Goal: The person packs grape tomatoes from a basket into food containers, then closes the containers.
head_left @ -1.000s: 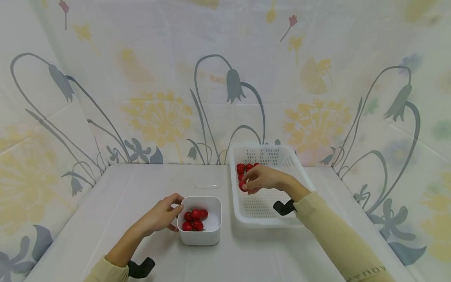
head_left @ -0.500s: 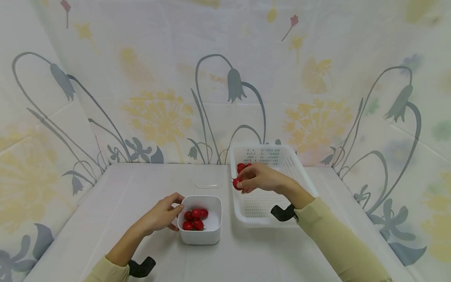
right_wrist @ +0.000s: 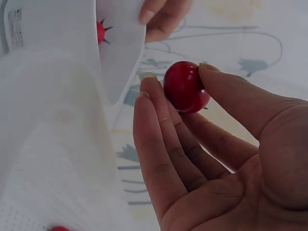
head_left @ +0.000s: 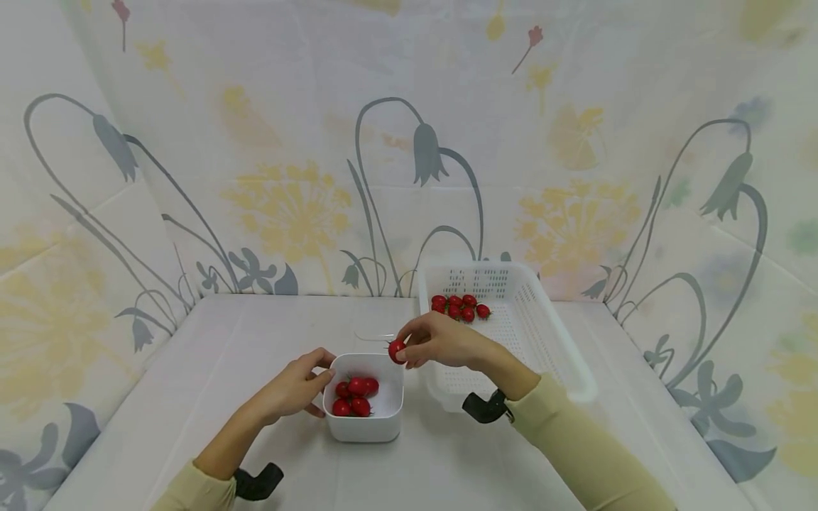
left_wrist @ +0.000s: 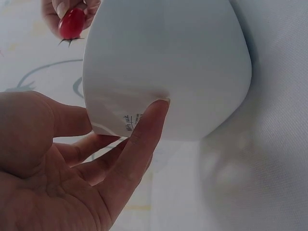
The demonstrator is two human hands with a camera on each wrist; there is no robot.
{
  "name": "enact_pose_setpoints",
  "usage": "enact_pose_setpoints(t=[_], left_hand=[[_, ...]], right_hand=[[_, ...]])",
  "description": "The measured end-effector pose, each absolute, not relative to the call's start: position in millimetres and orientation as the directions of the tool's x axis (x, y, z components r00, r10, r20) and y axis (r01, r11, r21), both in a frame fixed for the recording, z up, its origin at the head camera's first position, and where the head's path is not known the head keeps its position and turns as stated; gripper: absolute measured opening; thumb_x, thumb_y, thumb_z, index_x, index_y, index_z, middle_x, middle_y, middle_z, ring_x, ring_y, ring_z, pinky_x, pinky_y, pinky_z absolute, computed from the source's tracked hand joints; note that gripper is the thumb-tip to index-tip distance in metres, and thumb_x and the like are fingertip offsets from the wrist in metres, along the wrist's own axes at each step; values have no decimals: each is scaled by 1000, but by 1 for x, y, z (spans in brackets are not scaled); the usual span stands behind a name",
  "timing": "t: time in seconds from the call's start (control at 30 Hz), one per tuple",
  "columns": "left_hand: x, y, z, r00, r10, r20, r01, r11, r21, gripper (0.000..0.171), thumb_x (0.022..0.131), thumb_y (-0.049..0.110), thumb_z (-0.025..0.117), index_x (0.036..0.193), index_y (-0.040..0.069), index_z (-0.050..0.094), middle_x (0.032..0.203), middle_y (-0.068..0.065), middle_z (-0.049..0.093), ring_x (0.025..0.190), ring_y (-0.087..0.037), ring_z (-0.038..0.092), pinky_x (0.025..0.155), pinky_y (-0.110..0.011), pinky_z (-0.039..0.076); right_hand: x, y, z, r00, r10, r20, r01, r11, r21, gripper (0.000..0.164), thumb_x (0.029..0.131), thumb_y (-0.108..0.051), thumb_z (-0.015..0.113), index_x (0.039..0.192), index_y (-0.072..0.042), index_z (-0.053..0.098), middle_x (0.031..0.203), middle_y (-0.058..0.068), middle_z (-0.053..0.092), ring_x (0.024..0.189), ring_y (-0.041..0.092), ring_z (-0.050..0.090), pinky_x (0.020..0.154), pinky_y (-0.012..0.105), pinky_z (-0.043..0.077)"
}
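So, left hand (head_left: 294, 387): holding the near side of the box, thumb tip at the rim and a finger pressing the outer wall.
White, round-cornered, plastic-looking box (head_left: 363, 430): upright, touching the left hand's fingers on their right.
Small shiny red tomatoes in the box (head_left: 356, 387): five that I can see, bunched just right of the left thumb.
Small round red tomato with a green stem end (head_left: 396, 351): pinched at the right hand's fingertips, by the box's far right corner. Can't tell if it's over the opening.
Right hand (head_left: 444, 341): pinching that one tomato between thumb and fingers, the rest of the fingers lying alongside.
White perforated plastic basket (head_left: 575, 362): partly behind the right hand and wrist, stretching off to their right.
Red tomatoes in the basket (head_left: 469, 314): clustered past the right hand, further from the person.
Tomato transfer: I'd call this mid-carry, basket to box. Next move imo calls for the right hand going slightly left, lowering, then easing the pinch, left hand steadying the box.
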State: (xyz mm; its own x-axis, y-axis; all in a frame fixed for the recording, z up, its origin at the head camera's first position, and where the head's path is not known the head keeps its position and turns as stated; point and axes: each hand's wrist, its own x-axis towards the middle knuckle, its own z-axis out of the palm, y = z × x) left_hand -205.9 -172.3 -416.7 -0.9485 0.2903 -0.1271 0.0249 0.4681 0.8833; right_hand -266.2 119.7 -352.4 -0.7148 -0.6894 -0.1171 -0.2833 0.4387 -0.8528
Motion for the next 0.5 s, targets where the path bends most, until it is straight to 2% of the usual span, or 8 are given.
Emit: enact_pose_setpoints(t=[0.1,0.17,0.3,0.33,0.5], left_hand=[[-206,-172,-416,-947,294,-128,24,464,886,25,104,7,54,128,-1,55,129,-20,58,89,-25,63,61,-42,64],[-206,-171,-416,-947,293,-129,24,466,884,24,104,7,53,127,-1,55,128,-20,58,89,-25,62,61,-42,64],[-206,-172,-415,-947,292,-132,24,474,880,25,104,8,54,128,0,55,128,-20,58,90,-25,62,61,-42,64],[-206,-172,-416,-947,292,-132,24,474,880,24,104,8,54,128,0,55,128,-19,58,90,-25,62,61,-42,64],[-206,-173,-416,-946,296,-133,23,471,882,23,105,9,54,126,1,55,127,-18,59,93,-26,63,60,-41,64]], right_hand=[[-262,108,-358,-703,-701,-118,-291,435,-852,27,97,-18,70,119,-2,70,98,13,75,86,25,73,81,32,62],[-260,100,-362,-698,-707,-115,-299,433,-850,27,97,-18,71,118,-1,70,97,15,75,88,30,73,82,35,62],[-255,87,-369,-696,-710,-111,-317,442,-839,26,97,-17,71,118,-2,70,92,10,74,91,36,72,83,40,62],[-253,83,-370,-695,-711,-108,-325,444,-835,26,97,-16,70,118,-2,70,91,7,74,90,35,72,84,42,62],[-249,67,-378,-694,-714,-98,-374,473,-798,23,96,-15,72,117,-5,72,88,0,73,82,16,69,76,31,60]])
